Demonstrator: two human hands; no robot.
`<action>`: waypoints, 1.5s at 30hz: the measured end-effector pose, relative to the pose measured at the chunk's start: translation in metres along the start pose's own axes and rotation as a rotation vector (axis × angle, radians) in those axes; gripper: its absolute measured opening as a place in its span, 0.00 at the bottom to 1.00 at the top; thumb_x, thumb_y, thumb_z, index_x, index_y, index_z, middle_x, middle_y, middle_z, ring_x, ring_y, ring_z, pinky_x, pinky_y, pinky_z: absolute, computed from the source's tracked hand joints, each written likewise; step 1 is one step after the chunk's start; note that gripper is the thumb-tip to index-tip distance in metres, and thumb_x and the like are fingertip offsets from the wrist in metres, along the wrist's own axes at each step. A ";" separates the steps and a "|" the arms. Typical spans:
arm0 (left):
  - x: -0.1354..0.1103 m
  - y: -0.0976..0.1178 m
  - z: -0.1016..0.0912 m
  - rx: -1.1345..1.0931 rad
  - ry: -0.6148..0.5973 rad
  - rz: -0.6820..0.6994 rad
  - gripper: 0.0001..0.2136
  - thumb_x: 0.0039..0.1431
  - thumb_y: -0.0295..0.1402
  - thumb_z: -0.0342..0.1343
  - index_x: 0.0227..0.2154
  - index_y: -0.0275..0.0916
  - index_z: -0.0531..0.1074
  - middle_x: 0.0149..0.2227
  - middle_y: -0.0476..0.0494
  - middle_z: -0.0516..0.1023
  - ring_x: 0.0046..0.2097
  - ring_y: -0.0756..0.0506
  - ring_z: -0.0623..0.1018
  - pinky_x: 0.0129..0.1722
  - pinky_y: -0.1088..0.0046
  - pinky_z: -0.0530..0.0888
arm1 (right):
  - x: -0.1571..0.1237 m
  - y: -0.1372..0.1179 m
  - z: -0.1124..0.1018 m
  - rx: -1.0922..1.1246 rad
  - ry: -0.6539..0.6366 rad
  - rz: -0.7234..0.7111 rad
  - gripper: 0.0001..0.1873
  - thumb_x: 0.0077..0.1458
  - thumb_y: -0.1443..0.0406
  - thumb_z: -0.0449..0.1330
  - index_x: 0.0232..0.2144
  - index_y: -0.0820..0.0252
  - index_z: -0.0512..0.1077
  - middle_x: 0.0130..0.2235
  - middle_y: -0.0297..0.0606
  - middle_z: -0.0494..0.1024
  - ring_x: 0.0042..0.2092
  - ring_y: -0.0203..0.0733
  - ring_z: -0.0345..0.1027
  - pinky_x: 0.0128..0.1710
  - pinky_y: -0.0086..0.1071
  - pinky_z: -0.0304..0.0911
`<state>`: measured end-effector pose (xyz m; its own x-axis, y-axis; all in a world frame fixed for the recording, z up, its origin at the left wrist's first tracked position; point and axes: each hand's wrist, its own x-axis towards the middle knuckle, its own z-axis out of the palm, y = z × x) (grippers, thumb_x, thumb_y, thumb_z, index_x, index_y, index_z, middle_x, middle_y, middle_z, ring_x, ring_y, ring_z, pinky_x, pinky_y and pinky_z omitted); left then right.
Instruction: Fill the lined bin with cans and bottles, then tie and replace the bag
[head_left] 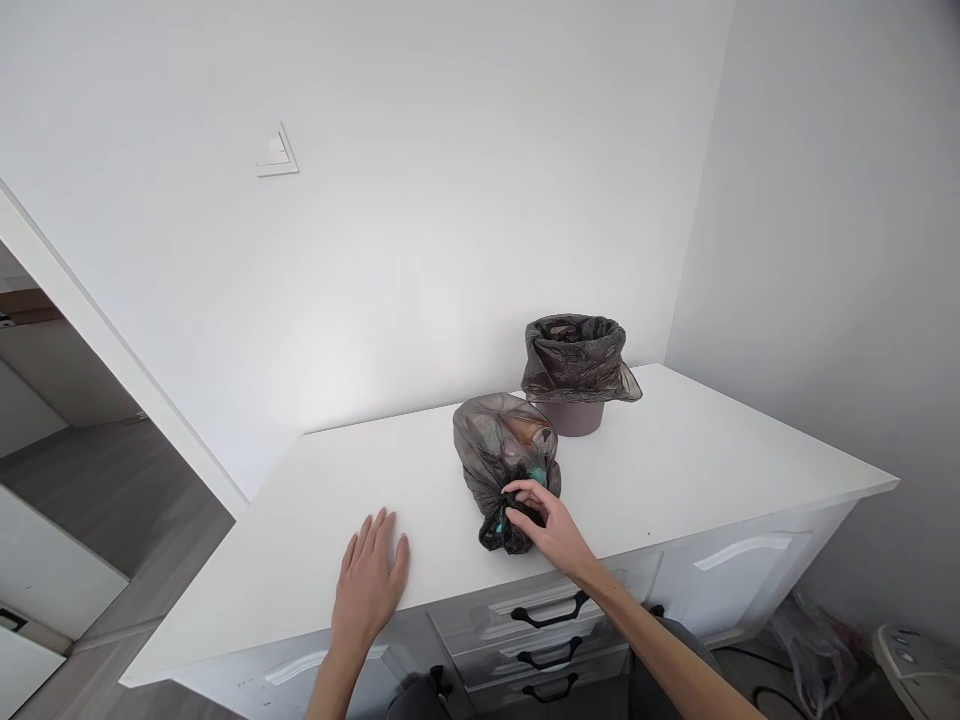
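A filled black garbage bag [491,440], gathered at its near end, lies on the white cabinet top [420,500]. Through its thin plastic some brownish and green contents show. My right hand [551,525] pinches the bunched neck of this bag between thumb and fingers. To the left, my left hand [367,580] rests flat on the cabinet top with fingers stretched out, holding nothing. Behind the bag stands a brownish trash can [574,418], its rim covered by a black liner [577,365] folded over the outside.
The cabinet front has several drawers with black handles [551,608]. A white wall with a light switch [277,150] rises behind. An open doorway [97,430] is at the left. Clear plastic wrapping [814,645] and a white appliance [922,665] sit on the floor at right.
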<state>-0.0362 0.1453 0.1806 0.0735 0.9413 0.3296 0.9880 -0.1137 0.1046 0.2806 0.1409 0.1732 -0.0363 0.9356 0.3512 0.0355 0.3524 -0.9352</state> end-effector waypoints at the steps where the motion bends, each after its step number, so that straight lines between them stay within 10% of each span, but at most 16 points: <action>1: 0.000 0.000 0.001 0.000 0.007 0.000 0.29 0.72 0.46 0.39 0.67 0.35 0.65 0.71 0.40 0.64 0.73 0.37 0.60 0.72 0.50 0.59 | 0.000 0.002 0.000 -0.021 0.015 -0.006 0.17 0.62 0.55 0.62 0.50 0.53 0.74 0.41 0.36 0.74 0.47 0.45 0.70 0.51 0.37 0.65; 20: -0.002 0.006 -0.005 -0.054 0.052 0.015 0.27 0.72 0.44 0.40 0.65 0.34 0.67 0.68 0.36 0.69 0.71 0.33 0.64 0.69 0.44 0.62 | 0.000 0.000 0.003 -0.069 0.028 -0.010 0.17 0.59 0.59 0.62 0.50 0.54 0.73 0.47 0.40 0.77 0.53 0.45 0.72 0.59 0.41 0.65; 32: 0.007 0.125 -0.064 -0.280 0.149 0.613 0.15 0.66 0.30 0.52 0.54 0.44 0.72 0.54 0.38 0.75 0.57 0.37 0.74 0.54 0.55 0.74 | -0.036 -0.058 0.002 -0.303 -0.164 -0.114 0.23 0.64 0.61 0.58 0.61 0.49 0.66 0.58 0.41 0.76 0.60 0.49 0.69 0.61 0.45 0.64; 39: 0.024 0.136 -0.051 -0.514 0.078 0.418 0.05 0.63 0.32 0.54 0.38 0.44 0.75 0.38 0.46 0.80 0.43 0.41 0.78 0.47 0.62 0.74 | -0.063 -0.084 -0.027 -0.519 -0.016 -0.253 0.17 0.69 0.60 0.54 0.58 0.54 0.66 0.50 0.47 0.76 0.51 0.51 0.71 0.51 0.45 0.70; 45: 0.029 0.113 -0.051 -0.592 0.164 0.095 0.18 0.71 0.44 0.43 0.31 0.42 0.72 0.27 0.46 0.76 0.30 0.44 0.77 0.29 0.70 0.71 | -0.083 -0.088 -0.053 -0.646 -0.046 -0.361 0.08 0.68 0.60 0.57 0.47 0.53 0.72 0.35 0.39 0.76 0.38 0.47 0.68 0.45 0.46 0.69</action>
<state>0.0708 0.1437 0.2497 0.0890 0.8627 0.4978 0.7320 -0.3956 0.5547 0.3338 0.0335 0.2293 -0.1986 0.7621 0.6163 0.5938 0.5938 -0.5430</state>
